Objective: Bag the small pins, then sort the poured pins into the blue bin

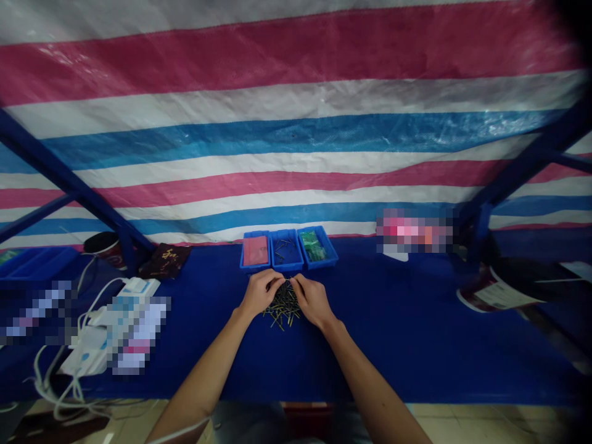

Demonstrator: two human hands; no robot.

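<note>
My left hand (264, 291) and my right hand (312, 298) meet over the middle of the table, thumbs and forefingers pinched with the tips almost touching. Between the fingertips shows a thin, pale, rod-like piece (287, 280), too small to name surely. Just below both hands lies a loose pile of thin metal pieces (283, 307), dark with brassy glints, like screws or small bits. Behind the hands stand three small blue bins: the left one (243, 259) holds a pink pad, the middle one (287, 267) a few thin metal pieces, the right one (327, 250) green plastic packets.
A white power strip (134, 296) with tangled cables lies at the left. Near it are a dark brown packet (165, 260) and a dark tub (105, 246). Another tub (494, 290) lies tilted at the right. Blue frame bars (74, 179) and a striped sheet (296, 135) enclose the blue table.
</note>
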